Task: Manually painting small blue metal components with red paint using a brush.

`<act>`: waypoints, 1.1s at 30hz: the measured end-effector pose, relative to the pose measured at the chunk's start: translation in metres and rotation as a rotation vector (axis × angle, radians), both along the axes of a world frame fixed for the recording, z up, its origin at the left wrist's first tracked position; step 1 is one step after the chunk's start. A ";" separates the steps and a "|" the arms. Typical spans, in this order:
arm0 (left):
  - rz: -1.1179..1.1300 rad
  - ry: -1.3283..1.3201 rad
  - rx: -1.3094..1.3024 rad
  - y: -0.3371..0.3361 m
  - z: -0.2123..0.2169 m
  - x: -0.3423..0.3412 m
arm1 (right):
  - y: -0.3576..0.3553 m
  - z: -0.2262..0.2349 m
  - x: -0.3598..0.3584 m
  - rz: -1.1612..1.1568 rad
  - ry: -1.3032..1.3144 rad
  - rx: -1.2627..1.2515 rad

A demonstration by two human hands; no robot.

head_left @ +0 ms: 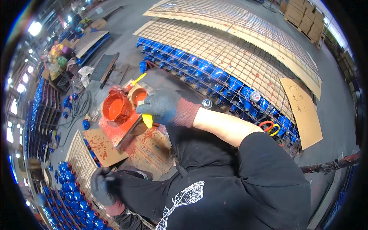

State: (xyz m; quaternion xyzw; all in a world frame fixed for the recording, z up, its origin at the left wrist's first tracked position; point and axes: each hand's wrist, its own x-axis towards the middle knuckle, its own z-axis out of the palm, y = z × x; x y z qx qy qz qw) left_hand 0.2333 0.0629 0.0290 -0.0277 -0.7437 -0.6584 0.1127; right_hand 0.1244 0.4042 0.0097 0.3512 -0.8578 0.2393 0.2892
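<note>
My right hand (160, 107), in a dark grey glove with a maroon cuff, is closed around a yellow-handled paintbrush (147, 120). It is held beside a small container of red paint (140, 96). The brush's bristle end is hidden by the hand and the container. A larger pot (116, 105), thickly coated in red paint, stands to the left, and another yellow handle (138, 79) sticks up behind the two. Both sit above a red-smeared stand (117, 132). My left hand (102, 187), gloved too, is low by my knee; its fingers are partly hidden and blurred.
Blue painted metal parts (199, 67) lie in rows under a wire mesh rack (245, 65) with cardboard on it. More blue parts (78, 199) fill the lower left. Paint-spotted cardboard (105, 147) covers the floor. A spray can (207, 103) stands beside my right wrist.
</note>
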 end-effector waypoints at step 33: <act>-0.881 -0.686 1.003 0.306 -0.108 -0.167 | 0.503 -0.092 -0.071 -1.524 -0.757 0.375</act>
